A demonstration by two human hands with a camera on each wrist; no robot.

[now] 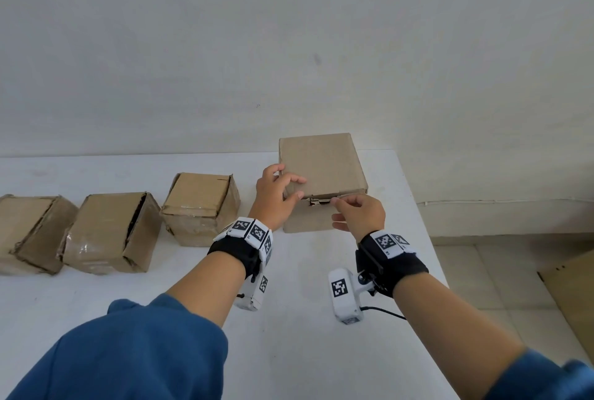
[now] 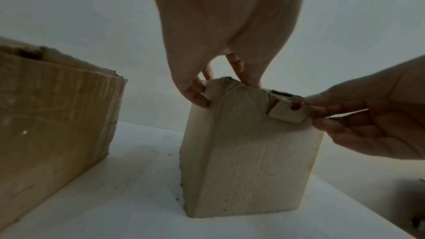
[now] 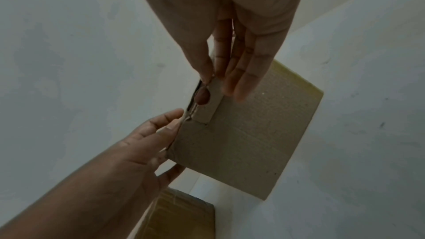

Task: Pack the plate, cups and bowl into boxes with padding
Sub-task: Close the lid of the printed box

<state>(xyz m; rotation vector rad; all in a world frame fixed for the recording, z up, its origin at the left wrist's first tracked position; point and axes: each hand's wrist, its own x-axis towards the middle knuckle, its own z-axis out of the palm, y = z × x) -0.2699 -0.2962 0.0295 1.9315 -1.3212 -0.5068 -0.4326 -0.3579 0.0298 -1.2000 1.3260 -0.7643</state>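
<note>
A small closed cardboard box (image 1: 321, 161) stands on the white table (image 1: 299, 329) near its far right corner. My left hand (image 1: 291, 187) grips the lid's front left corner, fingers on top and thumb on the front edge. My right hand (image 1: 337, 203) pinches the lid's small tuck tab (image 2: 285, 114) at the front edge. In the left wrist view the box (image 2: 248, 152) shows its front face, with the left hand (image 2: 220, 88) on top and the right hand (image 2: 315, 114) at the tab. The right wrist view shows the tab (image 3: 207, 108) pinched. No plate, cup or bowl is visible.
Three more closed, worn cardboard boxes (image 1: 199, 203) (image 1: 112, 232) (image 1: 29, 229) stand in a row to the left. The table's right edge runs just right of the held box, with tiled floor and a flat cardboard sheet (image 1: 575, 290) beyond. A wall stands behind.
</note>
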